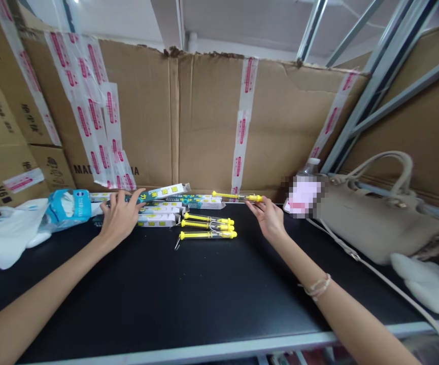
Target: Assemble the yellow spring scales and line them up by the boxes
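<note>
My left hand [119,215] has its fingers closed on a long, narrow white-and-teal box [164,192], its right end tilted up above other boxes of the same kind [159,219]. Between thumb and fingers of my right hand [270,220] is a yellow spring scale [231,195], held level above the table near the boxes' right ends. Three more yellow spring scales [207,234] with metal hooks lie side by side on the black table [189,294], between my hands. My left hand hides the left part of the box it holds.
At the left are a blue tissue pack [69,209] and a white plastic bag [9,238]. A clear bottle [312,167], a blurred-out phone-like object [302,197] and a beige handbag [375,218] with a trailing strap stand at the right. Taped cardboard [207,121] walls the back.
</note>
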Demonstrator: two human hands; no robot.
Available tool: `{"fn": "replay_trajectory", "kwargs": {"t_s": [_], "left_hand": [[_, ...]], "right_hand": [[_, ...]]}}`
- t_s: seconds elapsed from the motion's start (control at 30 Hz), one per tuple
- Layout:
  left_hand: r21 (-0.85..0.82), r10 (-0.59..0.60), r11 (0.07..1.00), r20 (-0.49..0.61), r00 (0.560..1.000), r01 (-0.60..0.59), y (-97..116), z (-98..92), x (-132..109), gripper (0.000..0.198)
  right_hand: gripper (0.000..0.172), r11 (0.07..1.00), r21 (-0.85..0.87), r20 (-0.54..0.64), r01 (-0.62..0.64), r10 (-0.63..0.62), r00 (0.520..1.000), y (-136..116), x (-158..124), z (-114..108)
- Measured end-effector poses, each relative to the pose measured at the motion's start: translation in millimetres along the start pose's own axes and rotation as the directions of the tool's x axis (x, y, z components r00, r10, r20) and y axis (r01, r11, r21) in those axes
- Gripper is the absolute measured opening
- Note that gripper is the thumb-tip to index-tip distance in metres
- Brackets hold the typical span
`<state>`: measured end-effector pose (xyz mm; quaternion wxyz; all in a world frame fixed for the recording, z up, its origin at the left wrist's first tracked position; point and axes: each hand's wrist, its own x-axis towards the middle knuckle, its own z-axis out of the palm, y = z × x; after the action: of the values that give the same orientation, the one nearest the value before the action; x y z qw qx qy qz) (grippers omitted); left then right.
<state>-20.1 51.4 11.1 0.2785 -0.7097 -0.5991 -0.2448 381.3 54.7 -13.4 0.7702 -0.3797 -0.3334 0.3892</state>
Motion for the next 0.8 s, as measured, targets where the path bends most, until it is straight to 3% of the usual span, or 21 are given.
{"fn": "replay_trajectory", "kwargs": {"t_s": [0.17, 0.27, 0.5, 0.63, 0.8], "left_hand": [[-0.004, 0.024, 1.0, 0.049, 0.998, -0.024, -4, 6.9, 0, 0.046], [-0.021, 0.071, 0.997, 0.077, 0.995, -0.069, -6, 11.5, -2, 0.048], [-0.065, 0.115, 0.992, 0.087, 0.99, -0.11, -7, 20.9, -3, 0.045], [-0.08, 0.141, 0.988, 0.075, 0.987, -0.135, -6, 21.3, -3, 0.054], [-0.087, 0.206, 0.976, 0.053, 0.977, -0.201, 1, 17.2, -4, 0.064]], "right_hand": [[0.033, 0.98, -0.165, 0.081, -0.113, 0.127, 0.989, 19, -1, -1], [0.033, 0.937, -0.333, 0.161, -0.109, 0.17, 0.972, 28, -4, -1], [0.028, 0.711, -0.678, 0.351, 0.189, 0.087, 0.932, 32, -11, -2], [0.028, 0.608, -0.709, 0.455, 0.357, 0.008, 0.891, 30, -13, 0], [0.028, 0.556, -0.662, 0.543, 0.503, -0.106, 0.833, 27, -13, 4]]}}
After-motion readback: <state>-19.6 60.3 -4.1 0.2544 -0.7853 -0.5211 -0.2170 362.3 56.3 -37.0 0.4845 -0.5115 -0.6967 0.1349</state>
